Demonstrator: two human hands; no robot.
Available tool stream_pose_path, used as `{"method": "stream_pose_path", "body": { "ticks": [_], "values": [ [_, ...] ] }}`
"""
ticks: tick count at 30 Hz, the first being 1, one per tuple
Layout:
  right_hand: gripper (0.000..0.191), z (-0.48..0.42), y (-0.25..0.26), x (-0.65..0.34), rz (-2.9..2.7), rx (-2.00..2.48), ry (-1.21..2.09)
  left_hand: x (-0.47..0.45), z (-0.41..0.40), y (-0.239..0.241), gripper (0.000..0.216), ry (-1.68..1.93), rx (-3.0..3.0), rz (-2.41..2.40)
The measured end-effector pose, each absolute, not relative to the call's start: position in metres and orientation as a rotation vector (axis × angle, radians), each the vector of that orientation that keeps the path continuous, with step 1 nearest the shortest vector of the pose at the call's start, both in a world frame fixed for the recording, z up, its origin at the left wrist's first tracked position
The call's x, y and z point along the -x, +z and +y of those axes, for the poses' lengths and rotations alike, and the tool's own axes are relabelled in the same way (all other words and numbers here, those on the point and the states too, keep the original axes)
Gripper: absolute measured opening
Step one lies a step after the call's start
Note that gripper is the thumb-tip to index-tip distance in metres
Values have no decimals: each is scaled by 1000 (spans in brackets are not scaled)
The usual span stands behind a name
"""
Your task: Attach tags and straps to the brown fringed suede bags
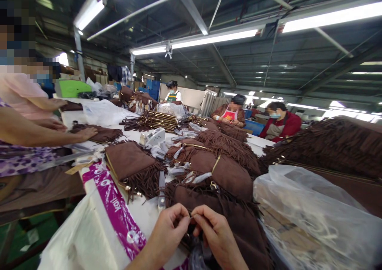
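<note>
My left hand [171,230] and my right hand [213,228] meet fingertip to fingertip at the near edge of the table. Each is closed in a pinch on something small between them, too small and hidden to name. Right behind and beside them lies a brown fringed bag [235,226], partly under my right hand. Clear plastic wrapping [198,258] shows below my hands. Farther back is another brown fringed bag [221,170] with a gold zip. To the left rests a brown flap bag [129,160] with long fringe.
A clear plastic bag [316,210] bulges at the right, before a tall pile of fringed brown pieces [334,142]. A white tape dispenser [152,138] and stacked gold-edged pieces [159,121] stand mid-table. Co-workers are at the left and far side; one co-worker's hand [86,134] presses a brown piece.
</note>
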State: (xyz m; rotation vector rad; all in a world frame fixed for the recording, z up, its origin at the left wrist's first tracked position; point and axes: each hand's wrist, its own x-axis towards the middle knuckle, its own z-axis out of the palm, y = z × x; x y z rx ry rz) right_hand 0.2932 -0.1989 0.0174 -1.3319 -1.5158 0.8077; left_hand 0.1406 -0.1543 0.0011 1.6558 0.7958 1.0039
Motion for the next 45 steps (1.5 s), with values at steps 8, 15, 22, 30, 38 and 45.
{"method": "stream_pose_path", "body": {
  "ticks": [8,15,22,30,38,45],
  "values": [
    [33,-198,15,-294,-1489,1333,832,-141,-152,2,17,995,-1622,804],
    [27,-199,17,-291,-1525,1347,793,-142,-153,1,14,999,-1617,816],
    [33,-198,16,-293,-1448,1346,876,-142,-151,0,15,997,-1595,811],
    [34,-200,17,-292,-1470,1362,860,-141,-153,4,15,982,-1585,818],
    [33,-198,18,-292,-1454,1369,870,-141,-151,1,14,982,-1587,809],
    [25,-200,21,-288,-1563,1350,776,-142,-154,-2,15,966,-1606,844]
  ]
}}
